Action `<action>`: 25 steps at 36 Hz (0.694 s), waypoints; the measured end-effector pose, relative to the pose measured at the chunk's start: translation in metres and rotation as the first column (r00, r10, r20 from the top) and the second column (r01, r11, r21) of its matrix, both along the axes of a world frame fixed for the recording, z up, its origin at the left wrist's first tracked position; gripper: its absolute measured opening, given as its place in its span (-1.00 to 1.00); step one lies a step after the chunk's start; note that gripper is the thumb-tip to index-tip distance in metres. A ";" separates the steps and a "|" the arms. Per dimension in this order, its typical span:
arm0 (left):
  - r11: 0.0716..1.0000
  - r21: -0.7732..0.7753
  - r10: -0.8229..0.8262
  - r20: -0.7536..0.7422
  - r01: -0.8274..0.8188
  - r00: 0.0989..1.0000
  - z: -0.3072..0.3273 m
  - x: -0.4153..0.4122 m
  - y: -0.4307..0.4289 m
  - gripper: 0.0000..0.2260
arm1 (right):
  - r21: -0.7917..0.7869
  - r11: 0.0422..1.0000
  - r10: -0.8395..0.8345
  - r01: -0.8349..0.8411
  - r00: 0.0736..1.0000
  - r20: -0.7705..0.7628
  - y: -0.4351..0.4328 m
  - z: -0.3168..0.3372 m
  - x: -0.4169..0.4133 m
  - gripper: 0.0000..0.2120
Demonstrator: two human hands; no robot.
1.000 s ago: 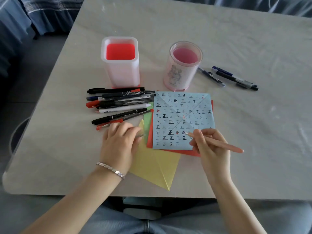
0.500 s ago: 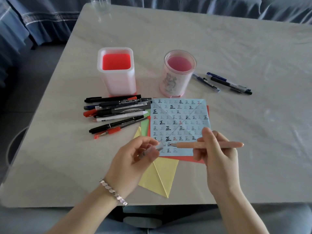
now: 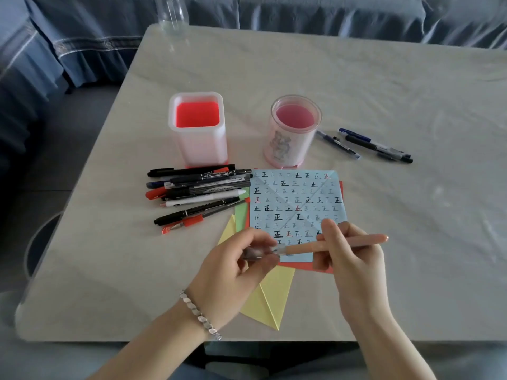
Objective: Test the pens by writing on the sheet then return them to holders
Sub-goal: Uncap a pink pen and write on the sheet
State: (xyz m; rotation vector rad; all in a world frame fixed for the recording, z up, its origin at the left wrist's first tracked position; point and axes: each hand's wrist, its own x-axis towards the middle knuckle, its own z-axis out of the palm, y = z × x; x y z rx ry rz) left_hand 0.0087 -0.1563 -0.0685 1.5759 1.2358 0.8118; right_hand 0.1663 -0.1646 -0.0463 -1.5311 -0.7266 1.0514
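Note:
My right hand (image 3: 354, 259) grips a peach-coloured pen (image 3: 356, 242), held level above the near edge of the blue sheet (image 3: 296, 198), which is covered in rows of written characters. My left hand (image 3: 236, 270) pinches the pen's clear cap (image 3: 256, 253), and the cap meets the pen's tip. A square white holder with a red inside (image 3: 198, 127) and a round pink holder (image 3: 295, 130) stand beyond the sheet. Several pens (image 3: 197, 193) lie in a pile left of the sheet.
Three pens (image 3: 370, 145) lie right of the round holder. Yellow paper (image 3: 271, 297), green and red sheets stick out from under the blue one. A clear glass (image 3: 172, 15) stands at the table's far edge. Blue cloth hangs behind the table.
My right hand lifted the pen off the sheet and turned it level. My left hand rose from the table with the cap and brought it to the pen's tip.

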 end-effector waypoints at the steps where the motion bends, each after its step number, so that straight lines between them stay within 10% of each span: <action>1: 1.000 0.002 -0.011 -0.005 0.011 1.000 0.001 0.000 0.001 -0.83 | 0.002 1.000 0.001 -0.001 1.000 -0.004 0.001 0.001 0.000 -0.65; 15: 0.999 -0.045 -0.013 0.066 0.016 0.998 0.021 0.009 0.013 -0.93 | 0.091 0.993 0.074 -0.071 0.997 -0.029 0.010 0.003 -0.018 -0.65; 25: 0.771 -0.574 -0.001 0.433 0.277 0.901 0.040 0.016 0.029 -0.81 | 0.226 0.947 0.220 -0.228 0.974 0.060 0.015 0.012 -0.004 -0.77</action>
